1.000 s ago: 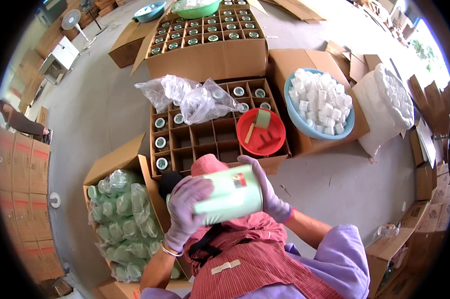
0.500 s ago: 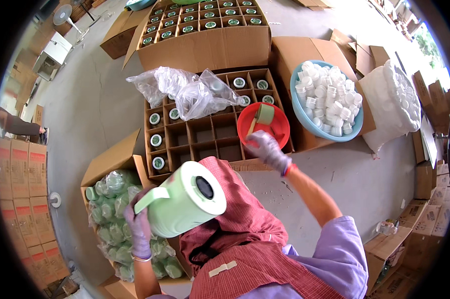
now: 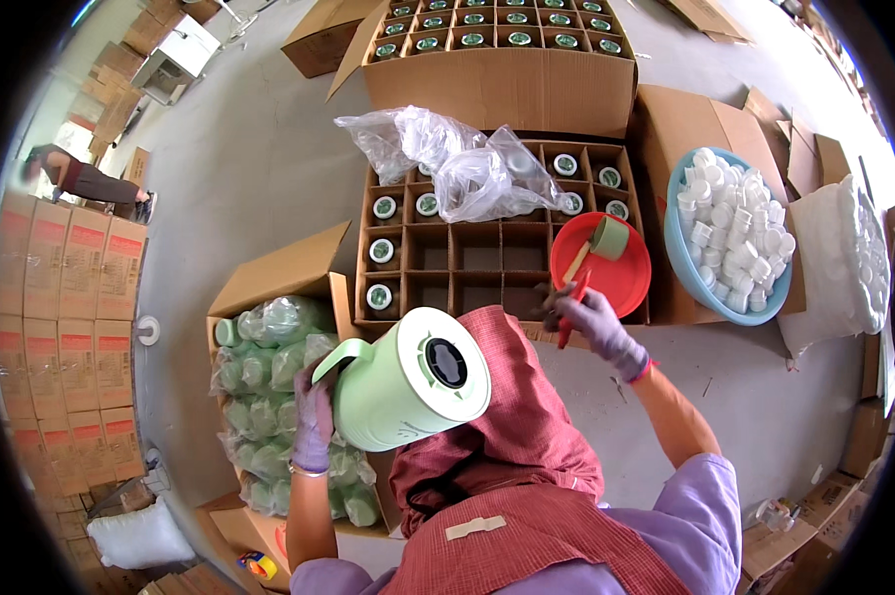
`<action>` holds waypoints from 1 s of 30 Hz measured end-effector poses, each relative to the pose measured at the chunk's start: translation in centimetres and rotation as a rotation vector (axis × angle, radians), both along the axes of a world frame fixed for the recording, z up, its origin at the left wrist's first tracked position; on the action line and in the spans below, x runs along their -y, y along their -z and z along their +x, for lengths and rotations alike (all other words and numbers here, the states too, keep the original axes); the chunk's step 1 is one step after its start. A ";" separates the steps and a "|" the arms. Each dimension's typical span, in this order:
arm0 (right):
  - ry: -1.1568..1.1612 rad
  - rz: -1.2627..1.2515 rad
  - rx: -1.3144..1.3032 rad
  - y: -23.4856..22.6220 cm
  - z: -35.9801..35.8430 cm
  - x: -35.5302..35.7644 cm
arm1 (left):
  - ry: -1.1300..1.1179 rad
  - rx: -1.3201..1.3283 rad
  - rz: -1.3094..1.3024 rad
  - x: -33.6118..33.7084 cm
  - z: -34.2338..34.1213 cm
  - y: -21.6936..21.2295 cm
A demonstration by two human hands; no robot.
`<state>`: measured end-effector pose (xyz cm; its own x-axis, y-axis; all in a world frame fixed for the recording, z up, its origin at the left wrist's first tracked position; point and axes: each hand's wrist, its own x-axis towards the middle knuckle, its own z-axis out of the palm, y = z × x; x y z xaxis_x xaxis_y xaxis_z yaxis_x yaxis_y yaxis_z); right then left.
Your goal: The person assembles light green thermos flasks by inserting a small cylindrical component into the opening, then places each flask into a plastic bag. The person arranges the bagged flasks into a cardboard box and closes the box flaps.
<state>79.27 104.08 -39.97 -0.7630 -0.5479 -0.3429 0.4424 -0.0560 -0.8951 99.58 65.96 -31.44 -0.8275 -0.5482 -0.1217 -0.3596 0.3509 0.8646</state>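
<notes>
A pale green vacuum jug (image 3: 388, 397) is tilted over my lap, its lid with a dark round centre facing up. My gloved left hand (image 3: 314, 421) is wrapped round it at the handle side. In my gloved right hand (image 3: 606, 332) is a red-handled tool (image 3: 573, 309) with a dark end; its exact kind is unclear. That hand is at the near rim of a red basin (image 3: 631, 283). Inside the basin lie a green cylindrical piece (image 3: 609, 238) and a wooden stick (image 3: 576, 262).
The divided carton (image 3: 527, 322) ahead contains white-capped items under clear plastic bags (image 3: 482, 183). Another full carton (image 3: 497, 94) stands behind. White caps fill a blue basin (image 3: 677, 233) at right. Bagged green jugs (image 3: 259, 372) fill a carton at left. A person (image 3: 101, 186) is far left.
My right hand has come back from inside the red basin to its near rim, now with the red-handled tool. The jug stays in my left hand. The whole view has shifted.
</notes>
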 end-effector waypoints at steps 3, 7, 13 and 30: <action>-0.384 -0.085 -0.968 -8.0 2.4 3.3 | 0.122 -0.081 0.008 0.1 -0.5 -0.1; -0.466 0.030 -1.547 -10.5 3.1 4.8 | 0.229 -0.210 0.006 -2.5 -1.5 -2.9; -0.584 0.106 -1.421 -12.2 5.0 4.0 | 0.271 -0.149 -0.092 -3.1 0.3 -2.8; -0.319 0.348 -0.479 -13.2 11.1 4.5 | 0.247 -0.304 -0.084 -6.5 2.3 -3.9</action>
<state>90.33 99.56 -26.75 -0.6936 -0.6908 -0.2045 -0.0608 0.3390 -0.9388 101.88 72.49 -27.52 -0.9271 -0.3257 0.1856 0.0121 0.4690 0.8831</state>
